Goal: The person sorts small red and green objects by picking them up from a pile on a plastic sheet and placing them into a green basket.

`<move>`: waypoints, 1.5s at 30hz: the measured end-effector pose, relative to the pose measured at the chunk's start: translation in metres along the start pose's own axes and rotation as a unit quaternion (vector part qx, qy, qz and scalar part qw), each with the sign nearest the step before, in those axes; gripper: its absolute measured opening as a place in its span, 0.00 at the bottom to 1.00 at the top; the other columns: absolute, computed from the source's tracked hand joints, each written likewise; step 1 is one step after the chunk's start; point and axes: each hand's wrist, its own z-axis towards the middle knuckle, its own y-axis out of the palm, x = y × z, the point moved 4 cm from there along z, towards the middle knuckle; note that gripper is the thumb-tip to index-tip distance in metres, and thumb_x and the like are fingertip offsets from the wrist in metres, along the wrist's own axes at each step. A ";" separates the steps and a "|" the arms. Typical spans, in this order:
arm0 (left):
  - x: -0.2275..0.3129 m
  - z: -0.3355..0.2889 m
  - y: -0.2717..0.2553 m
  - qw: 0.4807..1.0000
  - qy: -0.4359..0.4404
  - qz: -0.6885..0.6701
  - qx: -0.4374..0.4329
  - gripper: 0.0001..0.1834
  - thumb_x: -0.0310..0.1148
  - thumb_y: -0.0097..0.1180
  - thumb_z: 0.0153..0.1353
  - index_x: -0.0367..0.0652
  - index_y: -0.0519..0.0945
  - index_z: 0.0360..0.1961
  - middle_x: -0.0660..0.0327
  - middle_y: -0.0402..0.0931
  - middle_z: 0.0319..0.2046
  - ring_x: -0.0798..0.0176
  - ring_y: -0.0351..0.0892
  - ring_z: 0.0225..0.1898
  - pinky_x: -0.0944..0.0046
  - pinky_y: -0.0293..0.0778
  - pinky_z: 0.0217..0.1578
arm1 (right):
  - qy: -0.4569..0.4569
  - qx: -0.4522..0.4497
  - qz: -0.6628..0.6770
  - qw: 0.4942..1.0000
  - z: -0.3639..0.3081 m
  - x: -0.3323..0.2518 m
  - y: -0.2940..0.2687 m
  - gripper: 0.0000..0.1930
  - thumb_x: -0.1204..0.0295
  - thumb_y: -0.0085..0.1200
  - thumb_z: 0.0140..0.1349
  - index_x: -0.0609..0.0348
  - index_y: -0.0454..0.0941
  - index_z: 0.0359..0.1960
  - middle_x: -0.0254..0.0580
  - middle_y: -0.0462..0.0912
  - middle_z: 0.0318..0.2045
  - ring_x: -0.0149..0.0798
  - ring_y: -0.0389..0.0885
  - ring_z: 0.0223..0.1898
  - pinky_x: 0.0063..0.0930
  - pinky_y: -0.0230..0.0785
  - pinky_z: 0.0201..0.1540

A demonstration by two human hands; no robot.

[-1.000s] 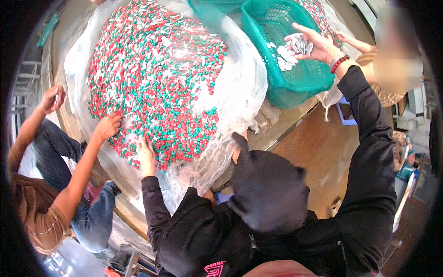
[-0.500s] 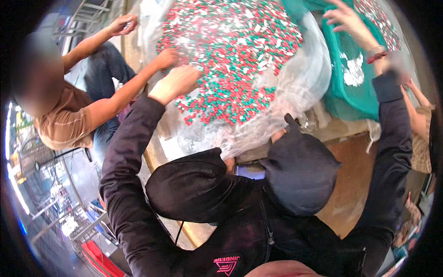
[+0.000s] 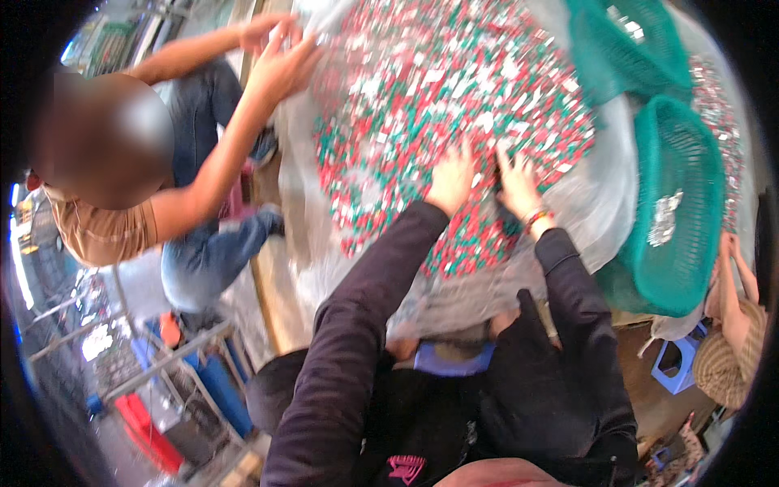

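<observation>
A wide heap of small red, green and white pieces lies on a clear plastic sheet in front of me. The kind of piece is too small and blurred to tell. Both my hands reach into the near part of the heap, side by side. My left hand rests on the pieces with its fingers stretched forward. Just right of it, my right hand has its fingers apart over the pieces and a red band at the wrist. I see nothing held in either hand.
A green basket with a few silvery pieces inside stands at the right, another green basket beyond it. A co-worker sits at the left, both hands raised at the heap's edge. Another person works at the far right.
My left hand has moved right from the heap's left edge. My right hand has come down from above the green basket onto the heap. The co-worker's hands have drawn together, and the view has shifted.
</observation>
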 end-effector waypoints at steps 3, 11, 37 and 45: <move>-0.015 -0.005 0.040 1.000 -0.001 -0.019 -0.018 0.36 0.29 0.53 0.53 0.57 0.57 0.64 0.48 0.68 0.39 0.49 0.76 0.36 0.57 0.77 0.31 | -0.100 0.101 0.007 0.990 -0.009 -0.003 0.032 0.38 0.87 0.49 0.43 0.59 0.53 0.62 0.60 0.61 0.51 0.68 0.61 0.51 0.49 0.64 0.53; -0.007 -0.035 0.043 0.995 0.015 -0.087 -0.057 0.22 0.29 0.53 0.53 0.55 0.71 0.51 0.44 0.64 0.48 0.43 0.74 0.45 0.53 0.76 0.37 | 0.004 -0.011 0.382 0.924 -0.035 -0.007 0.054 0.19 0.82 0.51 0.50 0.64 0.70 0.47 0.48 0.73 0.38 0.44 0.77 0.36 0.38 0.71 0.40; -0.039 -0.069 0.026 0.982 0.127 -0.075 -0.117 0.18 0.30 0.63 0.44 0.48 0.78 0.40 0.58 0.74 0.37 0.54 0.76 0.42 0.54 0.75 0.35 | 0.138 -0.106 0.815 0.552 -0.070 -0.014 0.014 0.36 0.86 0.45 0.58 0.55 0.44 0.67 0.56 0.56 0.62 0.49 0.73 0.52 0.42 0.72 0.52; -0.051 -0.070 0.020 0.973 0.092 -0.208 -0.033 0.11 0.38 0.65 0.45 0.45 0.81 0.29 0.58 0.75 0.25 0.55 0.76 0.33 0.58 0.72 0.35 | 0.167 -0.061 0.806 0.565 -0.065 0.006 0.013 0.25 0.83 0.47 0.59 0.68 0.58 0.60 0.59 0.72 0.50 0.49 0.75 0.50 0.41 0.73 0.51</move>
